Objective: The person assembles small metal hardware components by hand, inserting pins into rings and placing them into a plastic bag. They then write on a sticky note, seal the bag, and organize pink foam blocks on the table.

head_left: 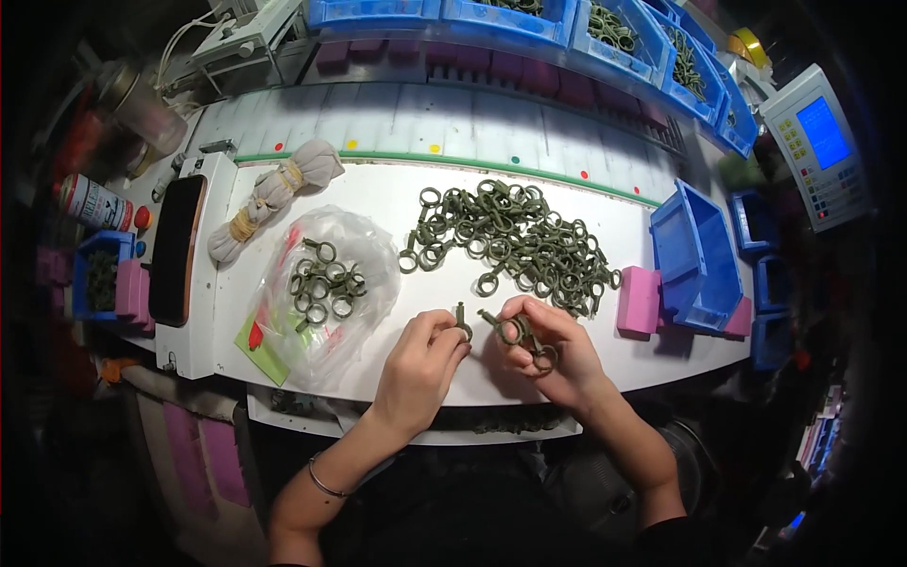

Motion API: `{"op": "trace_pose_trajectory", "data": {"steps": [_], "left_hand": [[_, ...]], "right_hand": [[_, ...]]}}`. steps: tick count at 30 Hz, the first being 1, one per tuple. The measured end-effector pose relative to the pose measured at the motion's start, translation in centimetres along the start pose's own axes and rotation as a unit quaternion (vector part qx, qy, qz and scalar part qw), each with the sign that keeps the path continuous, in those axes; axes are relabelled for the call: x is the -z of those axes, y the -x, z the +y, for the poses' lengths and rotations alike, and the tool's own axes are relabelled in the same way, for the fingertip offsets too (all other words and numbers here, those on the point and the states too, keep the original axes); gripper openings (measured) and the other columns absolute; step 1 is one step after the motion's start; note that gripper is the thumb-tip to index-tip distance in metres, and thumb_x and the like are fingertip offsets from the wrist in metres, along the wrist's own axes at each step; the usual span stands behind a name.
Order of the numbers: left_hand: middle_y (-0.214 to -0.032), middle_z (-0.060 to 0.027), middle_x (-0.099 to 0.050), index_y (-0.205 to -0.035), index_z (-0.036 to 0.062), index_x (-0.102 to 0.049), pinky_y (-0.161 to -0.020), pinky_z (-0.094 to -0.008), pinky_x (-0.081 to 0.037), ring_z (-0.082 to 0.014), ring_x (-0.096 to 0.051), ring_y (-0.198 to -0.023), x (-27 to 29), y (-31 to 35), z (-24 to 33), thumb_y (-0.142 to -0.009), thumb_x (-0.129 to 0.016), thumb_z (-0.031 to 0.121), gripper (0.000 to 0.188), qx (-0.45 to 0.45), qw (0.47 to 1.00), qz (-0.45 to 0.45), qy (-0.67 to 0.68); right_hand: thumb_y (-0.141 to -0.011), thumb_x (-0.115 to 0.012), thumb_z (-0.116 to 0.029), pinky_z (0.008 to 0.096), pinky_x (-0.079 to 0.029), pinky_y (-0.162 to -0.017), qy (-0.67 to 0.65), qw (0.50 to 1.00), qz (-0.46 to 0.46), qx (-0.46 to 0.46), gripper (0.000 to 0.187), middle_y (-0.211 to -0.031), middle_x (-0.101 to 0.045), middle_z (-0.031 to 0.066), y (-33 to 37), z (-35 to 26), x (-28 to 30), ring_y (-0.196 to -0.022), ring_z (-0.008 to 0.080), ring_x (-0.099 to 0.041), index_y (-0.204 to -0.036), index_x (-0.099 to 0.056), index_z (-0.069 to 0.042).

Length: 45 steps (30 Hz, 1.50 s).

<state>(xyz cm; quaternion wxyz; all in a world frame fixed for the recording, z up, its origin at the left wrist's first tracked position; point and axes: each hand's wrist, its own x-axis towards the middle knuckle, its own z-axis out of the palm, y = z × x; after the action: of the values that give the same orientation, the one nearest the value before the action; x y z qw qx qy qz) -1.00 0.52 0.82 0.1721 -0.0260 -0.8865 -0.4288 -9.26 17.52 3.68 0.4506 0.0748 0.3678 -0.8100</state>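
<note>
Between bag (331, 350) and pink block (640, 300), left hand (416, 369) pinches one ring (461, 317), right hand (572, 357) grips several.

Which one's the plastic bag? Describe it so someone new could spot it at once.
Find the white worktable, then the left hand near its front edge. Just left of that hand lies a crumpled, see-through plastic bag with a small cluster of dark green rings. Unlike the tied cloth bundle beyond it, it is transparent with red marks.
</note>
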Motion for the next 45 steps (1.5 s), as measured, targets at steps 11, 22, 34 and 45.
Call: {"op": "trace_pose_trajectory", "data": {"steps": [11,22,34,45], "left_hand": [[-0.095,-0.0096,-0.060,-0.084,-0.0006,-0.061,-0.062,-0.0273,-0.046,-0.0188,-0.057,-0.076,7.5,0.4,1.0,-0.073,-0.069,-0.005,0.014,0.089,0.981,0.170,-0.029],[-0.110,-0.0154,-0.055,-0.108,0.0008,-0.058,-0.074,-0.0383,-0.050,-0.0336,-0.059,-0.089,10.4,-1.4,-1.1,-0.072,-0.066,-0.006,0.037,0.243,0.959,0.139,-0.049],[-0.088,-0.0103,-0.052,-0.097,0.0006,-0.061,-0.066,-0.0327,-0.045,-0.0243,-0.053,-0.073,4.4,0.2,0.5,-0.072,-0.072,0.001,0.027,0.106,0.978,0.087,-0.155],[-0.087,-0.0075,-0.057,-0.097,-0.0008,-0.062,-0.050,-0.0235,-0.043,-0.0126,-0.051,-0.060,4.4,1.0,-0.7,-0.072,-0.063,-0.012,0.028,0.124,0.976,0.133,-0.121]], "right_hand": [[-0.095,-0.036,-0.049,0.0210,-0.028,-0.044,0.165,0.986,-0.032,-0.021,0.051,-0.077,-0.056,0.0050,-3.4,0.0,-7.6,-0.055,0.0113,-0.044,-0.093,-0.060,-0.004],[-0.096,-0.045,-0.025,0.0456,-0.044,-0.083,0.607,0.750,-0.140,0.223,0.036,-0.107,-0.053,0.0312,-9.3,1.4,-13.9,-0.098,0.0459,-0.053,-0.109,-0.050,0.008],[-0.083,-0.058,0.002,0.0317,-0.050,-0.061,0.674,0.628,0.129,0.366,0.013,-0.092,-0.059,0.0135,-2.7,0.2,-2.9,-0.067,0.0257,-0.060,-0.095,-0.060,0.000],[-0.075,-0.069,-0.006,0.0341,-0.046,-0.056,0.750,0.531,0.124,0.374,0.027,-0.087,-0.052,0.0095,-3.4,3.2,-2.3,-0.076,0.0255,-0.055,-0.099,-0.059,-0.003]]}}
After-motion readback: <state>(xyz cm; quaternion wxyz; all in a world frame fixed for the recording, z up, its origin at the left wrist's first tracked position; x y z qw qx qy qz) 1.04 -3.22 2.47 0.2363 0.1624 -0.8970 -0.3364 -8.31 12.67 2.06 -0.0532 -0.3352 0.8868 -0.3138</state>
